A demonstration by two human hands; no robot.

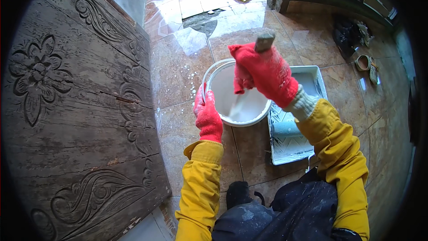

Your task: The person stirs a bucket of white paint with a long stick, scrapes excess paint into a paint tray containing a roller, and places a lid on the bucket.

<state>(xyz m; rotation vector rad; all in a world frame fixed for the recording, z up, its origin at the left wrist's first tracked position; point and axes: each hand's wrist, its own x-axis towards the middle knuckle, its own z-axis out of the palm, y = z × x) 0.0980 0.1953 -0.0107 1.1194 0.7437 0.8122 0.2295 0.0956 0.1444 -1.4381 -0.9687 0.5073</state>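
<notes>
A white bucket (243, 124) of whitish paint (255, 107) stands on the tiled floor in front of me. My left hand (207, 115), in a red glove, is closed on the bucket's left rim by its handle. Over the bucket, my right hand (265, 73), also red-gloved, is closed around a wooden stick (265, 41). Its thick top end juts out above the fist, and the pale lower part slants down into the paint, slightly blurred. Beside the bucket on the right lies a paint tray (290, 155) with a light-blue roller (285, 129) in it, partly covered by my right forearm.
A carved dark wooden door (89, 107) fills the left side. White paint drops spot the tiles (178, 80) left of the bucket. Toward the far right are a black bag (345, 35) and a pair of shoes (368, 66). A broken floor patch (203, 21) lies ahead.
</notes>
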